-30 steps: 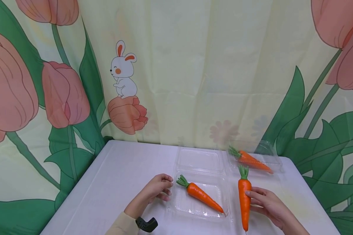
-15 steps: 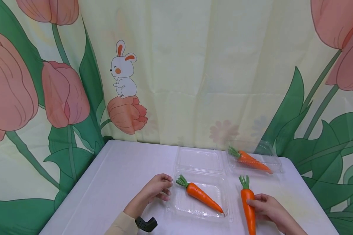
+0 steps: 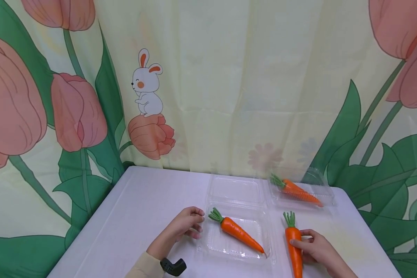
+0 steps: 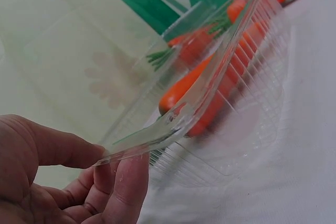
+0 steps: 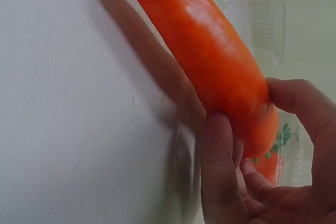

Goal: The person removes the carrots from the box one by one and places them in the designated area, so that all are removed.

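A clear plastic clamshell container (image 3: 235, 256) lies with its lid folded back, and a carrot (image 3: 241, 234) with a green top rests slanted in its base. My left hand (image 3: 187, 224) pinches the left rim of this container, thumb above and fingers below, as the left wrist view shows. To the right of it, my right hand (image 3: 314, 249) grips a second carrot (image 3: 293, 245) near its top end, between thumb and fingers. This carrot's leaves point to the back, and its lower tip runs out of the head view. In the right wrist view the held carrot (image 5: 210, 51) casts a shadow on the white cloth.
At the back right stands another clear container (image 3: 328, 193), closed over a carrot (image 3: 299, 191). The opened lid (image 3: 235, 190) lies towards the rear edge of the white table (image 3: 132, 220). Behind it hangs a curtain (image 3: 208, 77) printed with tulips and a rabbit.
My right hand has drawn the held carrot towards the front edge and slightly right. My left hand and the container with its carrot have stayed in place.
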Action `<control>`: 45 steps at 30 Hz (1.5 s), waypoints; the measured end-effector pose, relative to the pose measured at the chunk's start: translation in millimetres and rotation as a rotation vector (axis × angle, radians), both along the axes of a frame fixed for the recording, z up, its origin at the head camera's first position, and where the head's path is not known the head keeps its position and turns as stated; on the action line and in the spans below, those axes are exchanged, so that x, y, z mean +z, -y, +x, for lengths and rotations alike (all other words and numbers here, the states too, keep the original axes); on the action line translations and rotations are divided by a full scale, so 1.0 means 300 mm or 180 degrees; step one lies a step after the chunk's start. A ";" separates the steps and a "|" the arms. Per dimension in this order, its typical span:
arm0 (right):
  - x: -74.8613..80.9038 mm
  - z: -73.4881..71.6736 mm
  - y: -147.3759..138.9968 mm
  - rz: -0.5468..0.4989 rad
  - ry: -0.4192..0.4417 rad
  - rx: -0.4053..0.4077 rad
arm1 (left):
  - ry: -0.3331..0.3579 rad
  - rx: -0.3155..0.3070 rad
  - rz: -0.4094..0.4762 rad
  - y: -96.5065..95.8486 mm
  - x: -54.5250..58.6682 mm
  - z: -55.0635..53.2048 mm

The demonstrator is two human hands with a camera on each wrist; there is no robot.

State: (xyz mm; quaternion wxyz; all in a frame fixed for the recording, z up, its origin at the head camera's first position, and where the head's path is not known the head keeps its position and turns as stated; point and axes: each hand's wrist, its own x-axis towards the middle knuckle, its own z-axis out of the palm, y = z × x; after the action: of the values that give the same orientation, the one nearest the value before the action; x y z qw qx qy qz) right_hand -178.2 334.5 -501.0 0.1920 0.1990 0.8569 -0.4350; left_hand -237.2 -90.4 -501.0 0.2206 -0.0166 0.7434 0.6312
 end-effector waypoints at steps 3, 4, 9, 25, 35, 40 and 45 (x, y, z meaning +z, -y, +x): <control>-0.006 0.001 -0.001 0.0002 -0.0001 -0.0015 | -0.0006 -0.0006 -0.0001 -0.001 -0.004 -0.001; -0.008 0.001 -0.001 0.0008 -0.0003 -0.0015 | 0.0006 -0.0003 -0.0005 -0.002 -0.006 -0.001; -0.011 -0.001 0.004 0.0033 -0.0019 -0.0003 | 0.0003 0.0010 -0.0045 -0.002 -0.005 0.001; -0.005 -0.007 0.008 -0.0080 -0.0088 -0.0008 | -0.0015 0.0015 0.0032 -0.003 0.004 0.007; 0.015 -0.011 0.013 0.0011 -0.0195 0.0038 | -0.0054 0.0018 0.0009 -0.004 -0.012 0.002; 0.028 -0.018 0.013 0.0253 -0.0357 0.0120 | -0.0051 0.0017 -0.0002 -0.003 -0.018 -0.002; 0.053 -0.026 0.017 0.0444 -0.0491 0.0183 | -0.0033 0.0020 0.0002 -0.003 -0.019 -0.003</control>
State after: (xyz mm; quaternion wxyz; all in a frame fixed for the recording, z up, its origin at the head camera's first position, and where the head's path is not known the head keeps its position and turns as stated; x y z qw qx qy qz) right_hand -186.0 329.3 -485.3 0.1236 0.1531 0.9027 -0.3826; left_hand -238.2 -89.7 -506.6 0.2148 -0.0155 0.7442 0.6322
